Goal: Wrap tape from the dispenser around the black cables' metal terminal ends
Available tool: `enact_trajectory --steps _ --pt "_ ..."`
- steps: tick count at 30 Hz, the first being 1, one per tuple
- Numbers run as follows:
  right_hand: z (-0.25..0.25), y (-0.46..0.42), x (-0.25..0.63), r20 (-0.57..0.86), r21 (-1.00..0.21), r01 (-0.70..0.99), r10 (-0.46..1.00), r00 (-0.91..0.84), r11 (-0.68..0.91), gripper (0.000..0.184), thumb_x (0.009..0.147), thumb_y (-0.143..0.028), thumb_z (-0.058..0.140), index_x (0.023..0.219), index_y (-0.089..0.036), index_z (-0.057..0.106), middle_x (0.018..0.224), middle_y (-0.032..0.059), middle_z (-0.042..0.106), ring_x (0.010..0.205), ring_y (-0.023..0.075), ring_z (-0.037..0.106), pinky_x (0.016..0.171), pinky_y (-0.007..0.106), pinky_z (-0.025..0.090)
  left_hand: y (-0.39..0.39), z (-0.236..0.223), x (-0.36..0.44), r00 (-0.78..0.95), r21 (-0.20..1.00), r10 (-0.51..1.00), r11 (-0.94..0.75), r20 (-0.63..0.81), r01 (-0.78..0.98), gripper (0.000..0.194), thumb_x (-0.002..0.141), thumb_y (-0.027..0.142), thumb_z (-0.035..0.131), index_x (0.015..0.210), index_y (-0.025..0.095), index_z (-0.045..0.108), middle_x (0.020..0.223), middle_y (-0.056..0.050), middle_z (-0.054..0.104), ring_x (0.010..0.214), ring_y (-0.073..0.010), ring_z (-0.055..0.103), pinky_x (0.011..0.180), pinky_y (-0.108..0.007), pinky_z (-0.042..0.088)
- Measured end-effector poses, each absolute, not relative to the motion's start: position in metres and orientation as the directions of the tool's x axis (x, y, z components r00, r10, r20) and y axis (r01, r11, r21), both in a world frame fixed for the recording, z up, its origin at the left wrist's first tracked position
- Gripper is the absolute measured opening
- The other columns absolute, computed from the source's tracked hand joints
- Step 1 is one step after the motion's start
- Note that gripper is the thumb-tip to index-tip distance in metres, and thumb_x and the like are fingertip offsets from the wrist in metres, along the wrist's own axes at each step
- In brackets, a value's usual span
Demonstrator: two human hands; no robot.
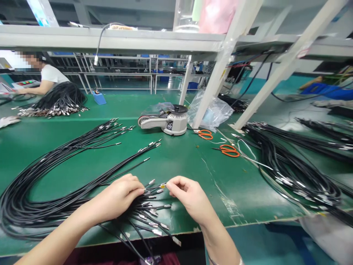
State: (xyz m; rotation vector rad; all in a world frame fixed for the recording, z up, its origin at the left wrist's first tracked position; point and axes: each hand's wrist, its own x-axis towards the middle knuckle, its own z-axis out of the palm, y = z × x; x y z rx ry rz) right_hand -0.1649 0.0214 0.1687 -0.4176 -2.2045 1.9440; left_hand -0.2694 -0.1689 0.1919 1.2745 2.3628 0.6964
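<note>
My left hand (125,195) is closed around a black cable (153,188) close to its tip, above a bundle of similar black cables (24,198) with silvery metal ends. The bundle curves in a long U across the left of the green table. At the tip of the held cable is a small piece of yellow tape (163,186). The thumb and forefinger of my right hand (186,193) pinch together at that tape. Several loose cable ends (153,224) fan out below my hands, some past the table's front edge.
A round grey tape dispenser (176,123) stands mid-table. Right of it lie two orange-handled scissors (229,151) and a clear plastic bag (211,112). More cable bundles (298,165) lie at the right. Slanted white posts (212,73) carry a shelf overhead. A person (52,73) works at the far left.
</note>
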Motion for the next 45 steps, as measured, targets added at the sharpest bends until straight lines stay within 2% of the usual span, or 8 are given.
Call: enact_trajectory --steps 6,11,16,25,28,33,40,45 --pt "0.172 0.019 -0.16 -0.029 -0.99 0.069 0.305 -0.952 0.123 0.017 0.073 -0.031 0.062 0.063 -0.016 0.062 0.06 -0.0023 0.055 0.06 0.0126 0.048 0.06 0.025 0.039 -0.139 0.197 -0.262 -0.445 0.742 0.872 0.434 -0.203 0.512 0.03 0.087 0.034 0.038 0.073 0.018 0.058 0.073 0.002 0.058 0.07 -0.0125 0.053 0.066 -0.021 0.04" --pt "0.17 0.02 -0.156 -0.027 -0.99 0.071 0.325 -0.945 0.123 0.018 0.074 -0.032 0.062 0.065 -0.016 0.063 0.061 -0.0016 0.056 0.062 0.0133 0.049 0.061 0.026 0.039 -0.135 0.19 -0.262 -0.444 0.772 0.869 0.433 -0.22 0.465 0.028 0.085 0.034 0.04 0.07 0.017 0.056 0.07 0.003 0.057 0.068 -0.0119 0.051 0.064 -0.02 0.039" --pt "0.168 0.02 -0.154 -0.017 -0.993 0.051 0.3 -0.954 0.106 0.018 0.074 -0.031 0.062 0.063 -0.016 0.061 0.06 -0.0023 0.055 0.061 0.0129 0.048 0.06 0.026 0.039 -0.135 0.191 -0.259 -0.423 0.752 0.883 0.417 -0.203 0.51 0.027 0.086 0.033 0.038 0.075 0.018 0.058 0.072 0.003 0.056 0.068 -0.0117 0.051 0.063 -0.02 0.038" --pt "0.169 0.02 -0.15 -0.056 -0.988 0.094 0.291 -0.955 0.12 0.016 0.072 -0.029 0.062 0.062 -0.016 0.061 0.06 -0.0024 0.055 0.06 0.0126 0.048 0.06 0.026 0.038 -0.131 0.205 -0.257 -0.309 0.549 0.939 0.339 -0.15 0.764 0.03 0.088 0.026 0.034 0.07 0.018 0.056 0.073 -0.001 0.055 0.072 -0.0147 0.049 0.067 -0.024 0.037" --pt "0.171 0.02 -0.149 -0.084 -0.989 0.113 0.277 -0.957 0.092 0.016 0.071 -0.029 0.063 0.061 -0.016 0.06 0.059 -0.0027 0.055 0.059 0.0124 0.047 0.059 0.026 0.038 -0.132 0.209 -0.259 -0.242 0.568 0.956 0.293 -0.165 0.769 0.03 0.089 0.027 0.034 0.071 0.018 0.056 0.075 0.0 0.055 0.073 -0.0142 0.049 0.068 -0.024 0.037" --pt "0.17 0.017 -0.149 -0.082 -0.994 0.099 0.263 -0.961 0.051 0.017 0.071 -0.029 0.063 0.061 -0.016 0.06 0.059 -0.0027 0.055 0.059 0.0122 0.048 0.059 0.026 0.038 -0.134 0.206 -0.266 -0.149 0.735 0.953 0.298 -0.263 0.609 0.026 0.087 0.032 0.041 0.074 0.018 0.058 0.077 0.001 0.058 0.076 -0.0132 0.052 0.072 -0.022 0.039" --pt "0.167 0.014 -0.149 -0.016 -0.987 0.065 0.31 -0.95 0.149 0.017 0.075 -0.03 0.061 0.067 -0.016 0.061 0.065 -0.0002 0.059 0.064 0.0137 0.052 0.062 0.026 0.041 -0.132 0.185 -0.267 -0.196 0.931 0.94 0.316 -0.28 0.183 0.027 0.082 0.038 0.048 0.07 0.015 0.056 0.066 0.002 0.055 0.064 -0.011 0.049 0.064 -0.021 0.039" --pt "0.168 0.014 -0.147 -0.024 -0.982 0.079 0.302 -0.953 0.174 0.019 0.078 -0.031 0.059 0.067 -0.016 0.061 0.066 0.0011 0.062 0.064 0.0149 0.054 0.063 0.027 0.042 -0.129 0.187 -0.258 -0.313 0.906 0.916 0.335 -0.25 0.259 0.026 0.082 0.036 0.046 0.072 0.015 0.058 0.064 0.003 0.053 0.062 -0.0105 0.047 0.062 -0.02 0.038"
